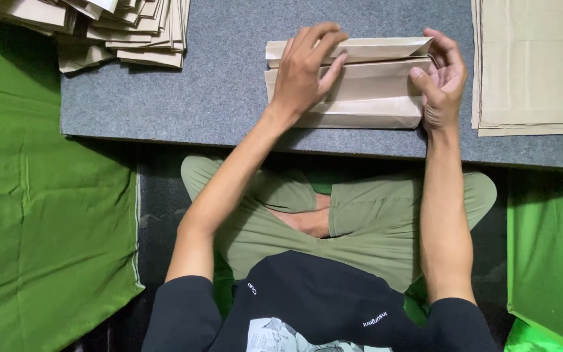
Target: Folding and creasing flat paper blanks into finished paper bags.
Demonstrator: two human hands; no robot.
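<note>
A small hand-work spot for folding paper is shown, set up on the floor. A low board covered in grey felt [184, 98] is laid over green cloth [40, 215]. Folded brown paper pieces [125, 32] are heaped at the board's far left corner, and flat sheets [535, 65] are stacked at its right end.

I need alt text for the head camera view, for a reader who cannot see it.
Seen from above, a seated person presses the left hand flat on a folded brown paper piece while the right hand grips its right end, on a grey mat. A pile of folded pieces lies top left, flat sheets at right.
</note>
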